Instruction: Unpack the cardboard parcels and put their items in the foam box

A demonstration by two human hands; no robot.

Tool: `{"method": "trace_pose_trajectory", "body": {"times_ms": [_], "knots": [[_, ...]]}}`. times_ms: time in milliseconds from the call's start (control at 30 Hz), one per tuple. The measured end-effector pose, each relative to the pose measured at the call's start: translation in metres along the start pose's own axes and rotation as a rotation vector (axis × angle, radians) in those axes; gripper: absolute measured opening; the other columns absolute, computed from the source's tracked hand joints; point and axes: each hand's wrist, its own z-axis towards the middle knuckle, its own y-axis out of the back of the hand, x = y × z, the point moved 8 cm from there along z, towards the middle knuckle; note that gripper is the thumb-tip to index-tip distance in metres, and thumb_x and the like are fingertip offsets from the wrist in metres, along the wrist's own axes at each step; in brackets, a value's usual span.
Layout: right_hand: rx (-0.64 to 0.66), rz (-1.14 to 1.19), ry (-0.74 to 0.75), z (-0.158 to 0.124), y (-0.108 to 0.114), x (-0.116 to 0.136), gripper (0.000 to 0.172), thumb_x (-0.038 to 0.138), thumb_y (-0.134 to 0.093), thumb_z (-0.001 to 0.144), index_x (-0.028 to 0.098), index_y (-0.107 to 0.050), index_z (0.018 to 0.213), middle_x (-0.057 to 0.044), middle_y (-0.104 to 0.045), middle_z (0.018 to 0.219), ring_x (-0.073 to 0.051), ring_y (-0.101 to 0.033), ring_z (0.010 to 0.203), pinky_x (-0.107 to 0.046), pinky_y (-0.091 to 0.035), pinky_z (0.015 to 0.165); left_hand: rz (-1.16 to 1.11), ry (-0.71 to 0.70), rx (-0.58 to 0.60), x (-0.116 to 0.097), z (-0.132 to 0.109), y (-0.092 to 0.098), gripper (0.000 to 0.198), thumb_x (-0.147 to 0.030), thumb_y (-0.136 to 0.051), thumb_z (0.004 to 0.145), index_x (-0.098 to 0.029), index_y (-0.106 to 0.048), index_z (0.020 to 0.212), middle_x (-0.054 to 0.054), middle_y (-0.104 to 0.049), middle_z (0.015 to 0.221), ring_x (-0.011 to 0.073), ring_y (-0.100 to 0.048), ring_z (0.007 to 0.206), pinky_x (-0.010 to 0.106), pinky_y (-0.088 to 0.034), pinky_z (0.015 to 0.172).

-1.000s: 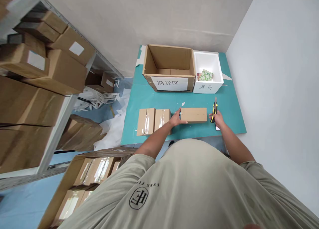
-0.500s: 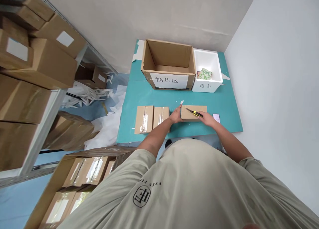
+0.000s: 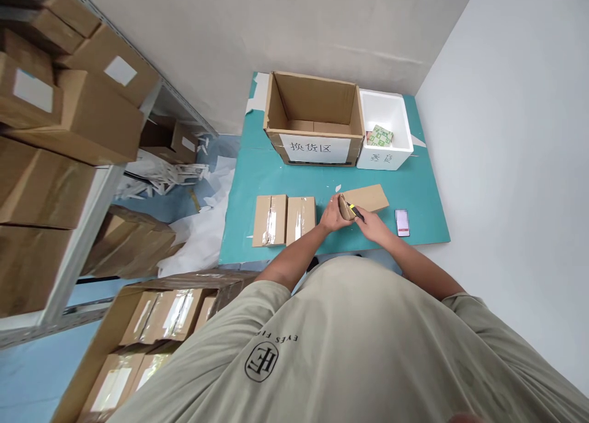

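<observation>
A brown cardboard box lies on the teal tabletop, turned at an angle with its left end towards me. My left hand grips that left end, fingers against the cardboard. Closed round a yellow and black utility knife, my right hand is at the near left corner of the same box. The blade's tip is too small to make out against the end face. Just left of my left hand stand two taped cardboard boxes, the nearer one and the farther one, side by side.
At the table's back are a large open carton with a written label and a white foam box holding a green-patterned packet. A phone lies at the right. Left are shelves of cartons and a big carton of boxes.
The box has been turned, its right end swinging away from me and its left end nearer. The knife has moved from above the box top to its left end.
</observation>
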Motion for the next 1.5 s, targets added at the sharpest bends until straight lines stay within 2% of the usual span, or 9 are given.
{"method": "trace_pose_trajectory", "body": {"times_ms": [133, 300, 600, 733, 933, 1067, 1333, 1400, 1500], "knots": [[-0.009, -0.102, -0.072, -0.011, -0.005, 0.012, 0.061, 0.025, -0.048, 0.116, 0.019, -0.055, 0.175, -0.018, -0.075, 0.16, -0.033, -0.072, 0.145, -0.044, -0.055, 0.122, 0.057, -0.002, -0.086, -0.013, 0.0, -0.004, 0.128, -0.059, -0.103, 0.069, -0.013, -0.043, 0.172, 0.03, -0.06, 0.162, 0.0518, -0.059, 0.155, 0.067, -0.047, 0.132], [0.004, -0.245, -0.187, -0.024, -0.004, 0.024, 0.067, 0.03, -0.04, 0.119, 0.01, -0.04, 0.184, -0.025, -0.07, 0.159, -0.036, -0.071, 0.143, -0.045, -0.055, 0.12, 0.099, 0.1, -0.179, -0.015, -0.004, -0.012, 0.109, -0.052, -0.091, 0.086, -0.015, -0.04, 0.175, 0.028, -0.059, 0.164, 0.0476, -0.058, 0.156, 0.065, -0.045, 0.134], [0.062, -0.329, -0.282, -0.035, -0.006, 0.034, 0.063, 0.031, -0.033, 0.123, 0.013, -0.033, 0.184, -0.026, -0.069, 0.155, -0.035, -0.074, 0.137, -0.044, -0.058, 0.114, 0.121, 0.152, -0.166, -0.017, -0.01, -0.014, 0.101, -0.05, -0.084, 0.088, -0.016, -0.041, 0.173, 0.03, -0.06, 0.163, 0.05, -0.056, 0.156, 0.068, -0.047, 0.129], [0.083, -0.368, -0.338, -0.04, -0.004, 0.04, 0.062, 0.03, -0.037, 0.123, 0.013, -0.032, 0.182, -0.027, -0.069, 0.152, -0.036, -0.078, 0.13, -0.043, -0.06, 0.109, 0.149, 0.176, -0.173, -0.023, -0.013, -0.016, 0.097, -0.049, -0.083, 0.09, -0.017, -0.042, 0.173, 0.028, -0.062, 0.16, 0.0477, -0.059, 0.153, 0.066, -0.047, 0.129], [0.118, -0.428, -0.427, -0.057, -0.004, 0.035, 0.064, 0.026, -0.033, 0.122, 0.008, -0.027, 0.184, -0.033, -0.067, 0.152, -0.037, -0.08, 0.129, -0.044, -0.06, 0.108, 0.225, 0.198, -0.176, -0.034, -0.013, -0.018, 0.117, -0.054, -0.096, 0.079, -0.007, -0.041, 0.172, 0.035, -0.061, 0.159, 0.0507, -0.06, 0.151, 0.062, -0.046, 0.13], [0.129, -0.426, -0.464, -0.071, -0.005, 0.026, 0.067, 0.027, -0.031, 0.122, 0.009, -0.025, 0.186, -0.034, -0.067, 0.154, -0.039, -0.079, 0.13, -0.047, -0.06, 0.108, 0.266, 0.233, -0.14, -0.033, -0.012, -0.018, 0.13, -0.054, -0.103, 0.068, -0.007, -0.041, 0.173, 0.034, -0.06, 0.16, 0.051, -0.06, 0.152, 0.06, -0.047, 0.13], [0.129, -0.376, -0.431, -0.074, -0.001, 0.02, 0.066, 0.031, -0.039, 0.122, 0.012, -0.033, 0.185, -0.029, -0.071, 0.153, -0.037, -0.079, 0.131, -0.042, -0.058, 0.107, 0.234, 0.22, -0.117, -0.026, -0.011, -0.017, 0.129, -0.047, -0.106, 0.067, -0.011, -0.04, 0.172, 0.033, -0.057, 0.165, 0.0512, -0.055, 0.157, 0.061, -0.045, 0.132], [0.13, -0.332, -0.381, -0.078, 0.001, 0.017, 0.064, 0.031, -0.042, 0.122, 0.013, -0.038, 0.183, -0.027, -0.074, 0.151, -0.036, -0.079, 0.129, -0.041, -0.057, 0.107, 0.187, 0.185, -0.099, -0.021, -0.01, -0.015, 0.13, -0.043, -0.106, 0.065, -0.012, -0.038, 0.172, 0.032, -0.056, 0.166, 0.0514, -0.054, 0.158, 0.062, -0.045, 0.132], [0.126, -0.22, -0.228, -0.086, 0.004, 0.015, 0.06, 0.029, -0.045, 0.12, 0.017, -0.05, 0.179, -0.021, -0.079, 0.148, -0.033, -0.078, 0.129, -0.04, -0.056, 0.109, 0.129, 0.156, -0.067, -0.01, -0.009, -0.006, 0.13, -0.04, -0.107, 0.062, -0.017, -0.04, 0.171, 0.028, -0.057, 0.166, 0.051, -0.055, 0.158, 0.065, -0.045, 0.133]]}}
